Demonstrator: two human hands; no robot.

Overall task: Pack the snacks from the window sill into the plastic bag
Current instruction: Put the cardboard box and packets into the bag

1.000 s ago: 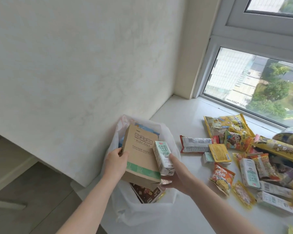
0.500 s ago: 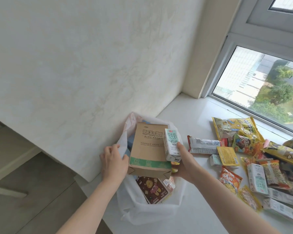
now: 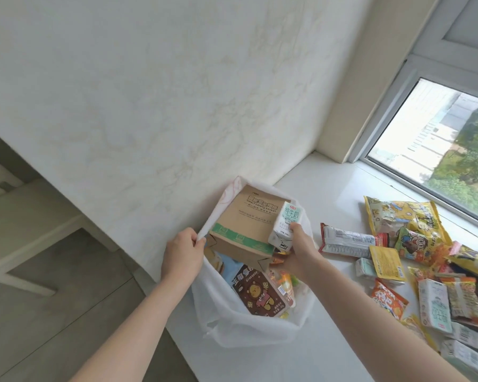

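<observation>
A white plastic bag (image 3: 249, 329) stands open at the left end of the window sill (image 3: 326, 194). My left hand (image 3: 181, 255) pinches its left rim and holds it open. My right hand (image 3: 298, 253) grips a small white and green milk carton (image 3: 286, 224) over the bag's mouth, against a brown cardboard box (image 3: 247, 219) that leans inside the bag. Below the box lie a dark brown snack packet with a bear (image 3: 258, 292) and other packets.
Several loose snacks lie on the sill to the right: a white wrapped bar (image 3: 348, 239), a yellow bag (image 3: 406, 221), an orange packet (image 3: 388, 299), a milk carton (image 3: 433, 304). A wall stands behind the bag, the window at far right. The floor drops away left.
My left hand has let go of the cardboard box and taken the bag's rim. The box has sunk deeper into the bag. The carton stays in my right hand.
</observation>
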